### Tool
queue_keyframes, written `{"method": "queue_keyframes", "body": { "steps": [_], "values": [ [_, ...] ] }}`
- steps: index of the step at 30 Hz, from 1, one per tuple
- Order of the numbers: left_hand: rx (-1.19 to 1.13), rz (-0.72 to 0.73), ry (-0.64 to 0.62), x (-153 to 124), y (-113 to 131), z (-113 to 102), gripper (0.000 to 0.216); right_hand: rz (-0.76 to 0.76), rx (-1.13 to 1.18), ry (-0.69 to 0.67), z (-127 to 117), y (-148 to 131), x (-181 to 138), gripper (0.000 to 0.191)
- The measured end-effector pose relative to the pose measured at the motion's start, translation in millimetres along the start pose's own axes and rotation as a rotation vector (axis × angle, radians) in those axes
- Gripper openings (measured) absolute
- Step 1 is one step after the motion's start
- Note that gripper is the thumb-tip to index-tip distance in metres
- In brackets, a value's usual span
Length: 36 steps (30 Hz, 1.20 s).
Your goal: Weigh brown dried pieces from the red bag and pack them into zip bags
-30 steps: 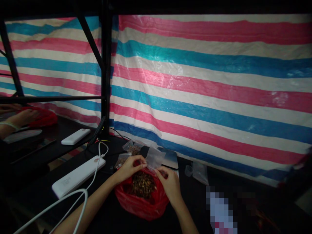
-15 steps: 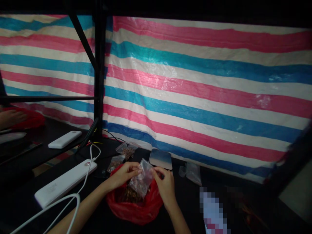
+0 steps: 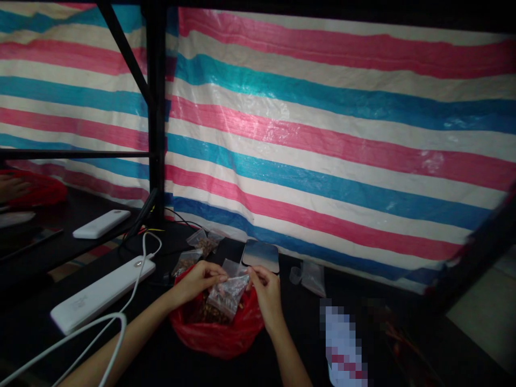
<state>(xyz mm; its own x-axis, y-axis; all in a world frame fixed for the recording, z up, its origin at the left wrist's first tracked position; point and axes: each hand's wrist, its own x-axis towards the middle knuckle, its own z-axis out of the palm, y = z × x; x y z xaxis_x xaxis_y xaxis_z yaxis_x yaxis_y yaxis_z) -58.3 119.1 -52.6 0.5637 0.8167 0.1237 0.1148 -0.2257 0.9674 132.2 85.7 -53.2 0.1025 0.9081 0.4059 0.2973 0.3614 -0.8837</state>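
Note:
Between my two hands is a small clear zip bag (image 3: 228, 295), held above a red plastic bag (image 3: 220, 341). My left hand (image 3: 201, 280) pinches the zip bag's upper left edge. My right hand (image 3: 264, 287) grips its upper right edge, thumb and fingers pressed together. The red bag stands open, with a heap of small brownish-gold pieces (image 3: 212, 313) inside; they are too small to name. Behind my left hand lie two filled clear bags, one near (image 3: 187, 262) and one farther back (image 3: 205, 244). A flat device with a pale, shiny top (image 3: 261, 257) sits beyond my right hand.
A long white power bank (image 3: 102, 293) with a white cable (image 3: 121, 344) lies at left. Another white power bank (image 3: 101, 223) is farther back, near another person's hand (image 3: 14, 188). Clear bags (image 3: 312, 278) and a pixelated item (image 3: 342, 344) lie at right.
The view has shifted slightly down and right. The zip bag's top edge has tipped, and my hands now hold it along a slanting line across its upper part.

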Motion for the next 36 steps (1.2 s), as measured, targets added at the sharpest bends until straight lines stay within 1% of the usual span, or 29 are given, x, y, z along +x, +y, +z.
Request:
{"method": "queue_keyframes", "body": {
  "steps": [3, 6, 8, 11, 13, 15, 18, 20, 25, 30, 33, 36],
  "values": [
    [0.013, 0.041, 0.084, 2.3, -6.0, -1.2, 0.032, 0.013, -0.050, -0.075, -0.2, -0.7, -1.1, 0.032],
    [0.032, 0.073, 0.158, 5.1, -10.8, -2.5, 0.032, 0.027, -0.205, -0.202, 0.7, 0.5, -3.4, 0.031],
    [0.053, 0.062, 0.150, 5.8, -11.7, -3.3, 0.033, 0.020, -0.307, -0.222, 1.5, 1.6, -4.5, 0.033],
    [0.077, 0.028, 0.075, 6.0, -11.5, -4.9, 0.034, -0.001, -0.405, -0.173, 1.3, 0.5, -4.2, 0.032],
    [0.076, 0.003, 0.063, 6.0, -11.1, -5.9, 0.035, -0.006, -0.427, -0.151, 0.1, -1.7, -3.6, 0.032],
    [0.068, -0.003, 0.100, 5.9, -10.3, -6.5, 0.033, 0.003, -0.412, -0.165, -1.1, -3.4, -3.3, 0.033],
    [0.053, 0.029, 0.168, 5.4, -7.3, -6.1, 0.031, 0.053, -0.364, -0.282, -2.3, -3.2, -3.8, 0.031],
    [0.046, 0.048, 0.178, 4.5, -4.8, -5.4, 0.030, 0.073, -0.358, -0.335, -2.8, -2.5, -4.4, 0.029],
    [0.062, 0.010, 0.068, 2.5, -3.7, -3.5, 0.029, 0.068, -0.424, -0.286, -4.4, -6.6, -4.6, 0.028],
    [0.179, 0.011, 0.127, 3.4, -11.7, -3.5, 0.029, 0.056, -0.502, -0.343, -6.6, -5.6, -5.4, 0.018],
    [0.257, 0.036, 0.084, 3.9, -15.6, -6.1, 0.029, 0.040, -0.608, -0.310, -7.7, -1.8, -6.1, 0.015],
    [0.370, 0.068, 0.063, 3.7, -17.1, -10.5, 0.029, 0.026, -0.650, -0.280, -8.1, -1.9, -6.4, 0.014]
  ]
}}
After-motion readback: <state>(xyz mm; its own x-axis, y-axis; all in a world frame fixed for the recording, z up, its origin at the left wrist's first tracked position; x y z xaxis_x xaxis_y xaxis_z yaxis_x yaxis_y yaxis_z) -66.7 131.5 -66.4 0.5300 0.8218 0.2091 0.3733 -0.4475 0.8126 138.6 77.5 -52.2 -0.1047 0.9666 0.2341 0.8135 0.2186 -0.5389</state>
